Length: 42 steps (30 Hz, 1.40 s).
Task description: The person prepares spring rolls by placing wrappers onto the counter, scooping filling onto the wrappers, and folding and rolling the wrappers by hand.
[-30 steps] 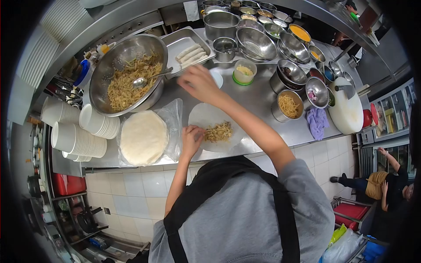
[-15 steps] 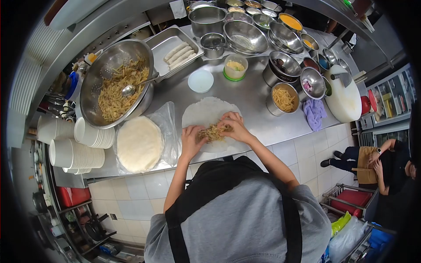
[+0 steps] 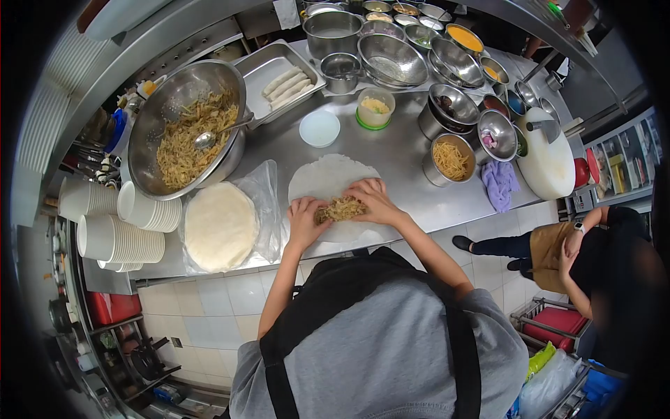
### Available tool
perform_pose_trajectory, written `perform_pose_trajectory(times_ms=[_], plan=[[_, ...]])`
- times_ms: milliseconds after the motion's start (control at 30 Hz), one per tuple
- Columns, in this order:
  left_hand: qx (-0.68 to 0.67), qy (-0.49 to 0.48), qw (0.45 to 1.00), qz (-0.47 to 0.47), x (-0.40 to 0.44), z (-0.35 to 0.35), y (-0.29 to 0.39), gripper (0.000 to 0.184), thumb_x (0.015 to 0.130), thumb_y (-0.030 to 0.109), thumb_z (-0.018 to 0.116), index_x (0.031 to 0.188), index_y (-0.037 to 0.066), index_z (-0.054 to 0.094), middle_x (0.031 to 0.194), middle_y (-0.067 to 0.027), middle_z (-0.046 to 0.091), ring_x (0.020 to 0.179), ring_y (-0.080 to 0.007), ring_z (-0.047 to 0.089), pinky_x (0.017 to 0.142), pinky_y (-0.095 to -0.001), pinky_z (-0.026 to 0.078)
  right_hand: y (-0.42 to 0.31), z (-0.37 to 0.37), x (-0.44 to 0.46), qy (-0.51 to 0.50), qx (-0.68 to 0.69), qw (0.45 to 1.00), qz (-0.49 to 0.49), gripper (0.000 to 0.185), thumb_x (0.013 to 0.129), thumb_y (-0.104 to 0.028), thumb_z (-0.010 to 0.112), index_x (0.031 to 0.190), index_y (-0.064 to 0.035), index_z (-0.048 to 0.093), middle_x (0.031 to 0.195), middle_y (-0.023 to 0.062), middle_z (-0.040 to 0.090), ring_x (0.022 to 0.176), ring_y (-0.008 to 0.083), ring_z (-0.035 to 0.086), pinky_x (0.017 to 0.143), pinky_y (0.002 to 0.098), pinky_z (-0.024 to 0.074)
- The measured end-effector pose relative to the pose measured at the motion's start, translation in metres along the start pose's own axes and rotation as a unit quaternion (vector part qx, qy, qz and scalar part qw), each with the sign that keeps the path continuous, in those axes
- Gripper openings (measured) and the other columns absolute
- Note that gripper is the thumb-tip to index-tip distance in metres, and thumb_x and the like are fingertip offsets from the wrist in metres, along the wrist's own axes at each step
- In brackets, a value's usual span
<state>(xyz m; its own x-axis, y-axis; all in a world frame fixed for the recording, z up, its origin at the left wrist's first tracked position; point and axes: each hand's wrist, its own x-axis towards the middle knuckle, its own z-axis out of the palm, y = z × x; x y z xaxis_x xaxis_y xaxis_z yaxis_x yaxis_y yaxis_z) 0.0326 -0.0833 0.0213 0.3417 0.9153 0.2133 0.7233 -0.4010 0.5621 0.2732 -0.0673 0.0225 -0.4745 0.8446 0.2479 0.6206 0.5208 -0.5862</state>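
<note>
A round white wrapper sheet (image 3: 328,174) lies on the steel counter, with a mound of shredded filling (image 3: 343,208) on its lower half. My left hand (image 3: 305,219) presses the left end of the mound with curled fingers. At the right end, my right hand (image 3: 375,202) holds the filling between thumb and fingers. To the left, a stack of pale round wrappers (image 3: 220,227) rests on clear plastic. Above the sheet stands a small white dish (image 3: 319,129). A large steel bowl of filling (image 3: 185,133) with a spoon (image 3: 204,140) is at the upper left.
A tray (image 3: 255,80) holds several white rolls. Beside it are a green-based tub (image 3: 375,109), pots and steel bowls. White containers (image 3: 122,239) are stacked at left. A purple cloth (image 3: 499,185) lies at right. A person in a tan apron (image 3: 550,255) stands beyond the counter.
My right hand has come down from near the small dish to the filling. Both hands have gathered the filling into a more compact mound. The other person has moved nearer the counter.
</note>
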Motion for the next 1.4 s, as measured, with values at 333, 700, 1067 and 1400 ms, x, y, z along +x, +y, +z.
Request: perform_pose_trajectory(times_ms=[333,700,1067,1400], plan=[[-0.003,-0.003,0.999,-0.035,-0.01,0.003,-0.022,0.037,0.067,0.018,0.076,0.103,0.018,0.065,0.102,-0.0011,0.057,0.098,-0.0264,0.048,0.086,-0.041,0.037,0.004,0.006,-0.005,-0.016,0.017,0.999,0.042,0.03,0.068,-0.029,0.076,0.094,-0.0169,0.069,0.109,0.001,0.055,0.115,0.0232,0.04,0.102,0.0462,0.0176],[0.013,-0.023,0.999,-0.042,-0.009,0.002,-0.008,0.06,0.059,0.028,0.081,0.114,0.017,0.06,0.11,-0.0033,0.055,0.107,-0.0265,0.046,0.09,-0.042,0.034,0.004,0.019,-0.004,-0.056,-0.014,0.998,0.012,0.069,0.057,-0.034,0.082,0.118,-0.0131,0.057,0.118,0.0071,0.049,0.118,0.0266,0.039,0.105,0.0529,0.016],[0.012,-0.037,0.999,-0.021,-0.006,0.005,-0.007,0.058,0.06,0.027,0.08,0.114,0.019,0.06,0.113,-0.003,0.052,0.108,-0.0254,0.044,0.09,-0.041,0.032,0.004,0.01,-0.011,-0.059,-0.046,0.997,0.025,0.064,0.062,-0.028,0.078,0.12,-0.0137,0.056,0.115,0.0068,0.051,0.118,0.026,0.039,0.106,0.0517,0.0164],[0.018,-0.031,0.999,0.02,0.006,0.015,0.004,0.062,0.059,0.03,0.081,0.115,0.016,0.058,0.11,-0.0044,0.05,0.105,-0.0268,0.044,0.089,-0.0431,0.031,-0.007,0.023,0.009,-0.082,-0.047,0.995,0.002,0.061,0.061,-0.026,0.078,0.116,-0.0128,0.057,0.115,0.0045,0.051,0.12,0.0267,0.038,0.107,0.0572,0.0136]])
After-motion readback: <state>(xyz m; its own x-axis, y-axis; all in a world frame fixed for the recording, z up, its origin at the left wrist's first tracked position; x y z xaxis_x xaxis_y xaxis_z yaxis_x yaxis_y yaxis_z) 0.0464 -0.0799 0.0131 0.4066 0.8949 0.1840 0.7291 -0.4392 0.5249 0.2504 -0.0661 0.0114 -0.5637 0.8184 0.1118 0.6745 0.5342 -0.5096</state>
